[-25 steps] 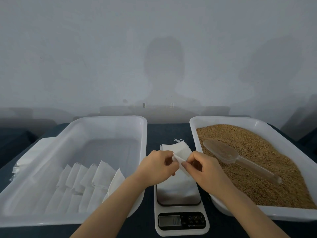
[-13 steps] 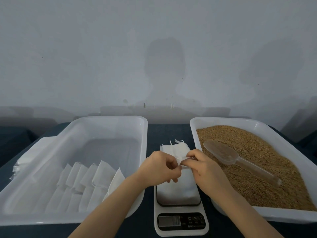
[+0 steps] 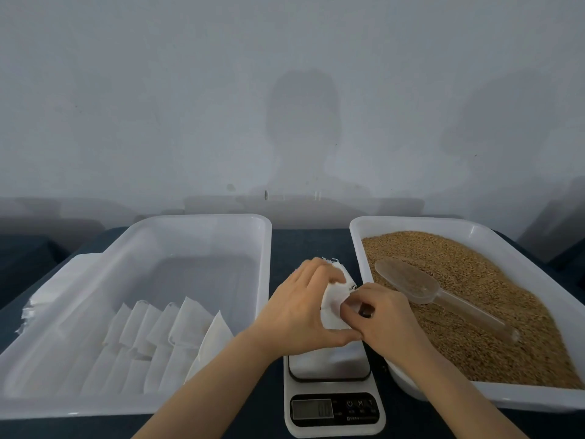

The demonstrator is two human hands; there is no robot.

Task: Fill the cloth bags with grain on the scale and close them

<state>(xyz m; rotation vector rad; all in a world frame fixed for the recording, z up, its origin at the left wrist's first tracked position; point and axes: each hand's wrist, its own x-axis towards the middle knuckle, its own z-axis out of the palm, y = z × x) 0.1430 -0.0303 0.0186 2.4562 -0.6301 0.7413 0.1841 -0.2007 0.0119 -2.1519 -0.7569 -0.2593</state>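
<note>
Between the fingers (image 3: 352,307), cloth bag (image 3: 331,312)

Setup from where I sit: small white digital kitchen scale (image 3: 334,410) right in front of me on the dark cloth-covered table (image 3: 310,245). There's a deep white plastic tub (image 3: 202,218) to its left and a second white plastic tub (image 3: 411,222) to its right. A row of flat white cloth bags (image 3: 171,337) leans in the left one's near half. A stack of spare white cloths (image 3: 41,299) sits just outside its left wall. The right one holds the brown grain (image 3: 474,318), with a clear plastic scoop (image 3: 411,283) lying on top. My left hand (image 3: 297,315) and right hand (image 3: 384,316) meet above the scale's platform, holding a thin white cloth bag (image 3: 332,308) between them.
</note>
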